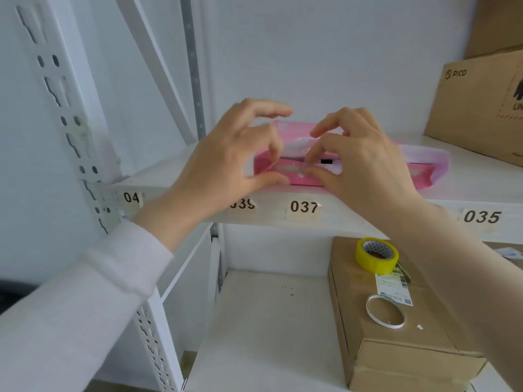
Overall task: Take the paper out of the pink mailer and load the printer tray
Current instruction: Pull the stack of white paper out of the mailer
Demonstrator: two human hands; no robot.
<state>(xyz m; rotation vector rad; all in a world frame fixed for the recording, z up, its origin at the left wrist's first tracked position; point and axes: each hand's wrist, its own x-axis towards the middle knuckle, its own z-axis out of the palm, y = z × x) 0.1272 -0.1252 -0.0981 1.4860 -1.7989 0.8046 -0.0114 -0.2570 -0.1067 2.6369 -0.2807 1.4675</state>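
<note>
head view: both hands cover much of the pink mailer (418,168), so what it holds cannot be made out; only a dark slit shows along its near edge. the mailer lies flat on the upper shelf (467,182), above the label 037 (303,207). the left hand (226,159), in a pale sleeve (85,301), has thumb and forefinger curled close at the mailer's near left edge, the other fingers raised; whether it truly pinches the plastic cannot be told. the right hand (365,165) presses thumb and forefinger together on the mailer's edge near its middle. label 039 is half hidden by the left wrist. a cardboard box (481,103) marked pico, cut off at the right, stands just beside the mailer. on the lower shelf a brown parcel (396,357) carries a yellow tape roll (376,256) and a thin white ring (385,311).
</note>
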